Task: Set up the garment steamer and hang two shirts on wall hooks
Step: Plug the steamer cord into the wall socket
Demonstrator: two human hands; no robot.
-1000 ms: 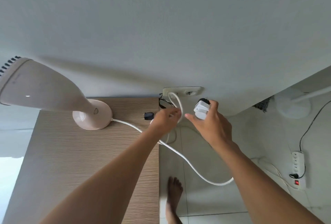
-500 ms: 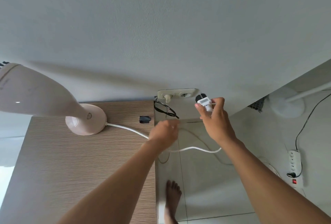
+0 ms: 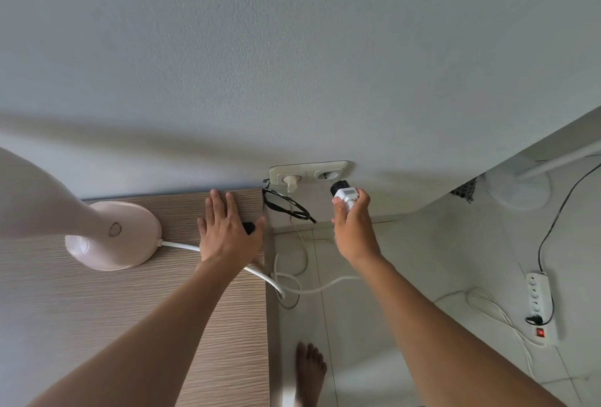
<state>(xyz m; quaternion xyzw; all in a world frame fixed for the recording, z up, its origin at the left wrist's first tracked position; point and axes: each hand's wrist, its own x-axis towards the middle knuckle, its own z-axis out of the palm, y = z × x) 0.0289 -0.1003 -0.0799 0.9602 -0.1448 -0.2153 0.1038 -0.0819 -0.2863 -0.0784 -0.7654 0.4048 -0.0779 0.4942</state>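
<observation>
One pale pink garment steamer (image 3: 110, 234) stands on the wood-grain tabletop (image 3: 97, 325), where the left hand (image 3: 227, 234) lies flat, fingers spread. The right hand (image 3: 353, 228) grips its one white, black-fronted plug (image 3: 345, 193) just below the free socket of the cream two-socket wall outlet (image 3: 344, 166).
</observation>
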